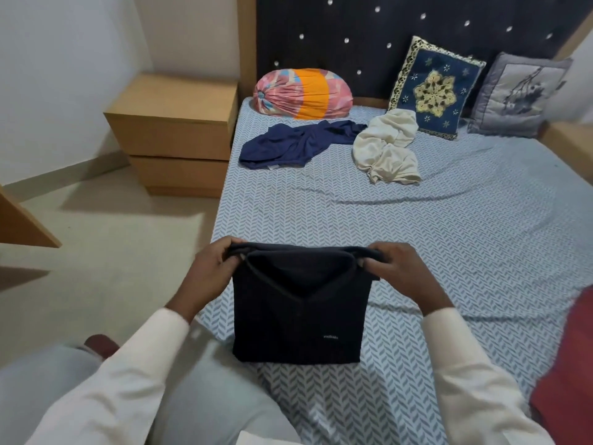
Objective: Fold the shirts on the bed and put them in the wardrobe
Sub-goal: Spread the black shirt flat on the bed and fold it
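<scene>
the one view came from a wide-angle camera worn on the person's head. it faced forward and down along the bed (449, 239) from near the bed's corner at 7 o'clock. it sat close above the left hand (213, 268) and right hand (401, 273), which gripped the dark shirt (298, 316) just below frame centre, toward 6 o'clock. the headboard (353, 30) stood far off at 12 o'clock and the bedside cabinet (173, 130) at 10 o'clock.

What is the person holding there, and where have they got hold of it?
A folded dark shirt. The left hand and the right hand each grip one end of its top edge, by the neckline, while its lower part lies on the bed.
</scene>
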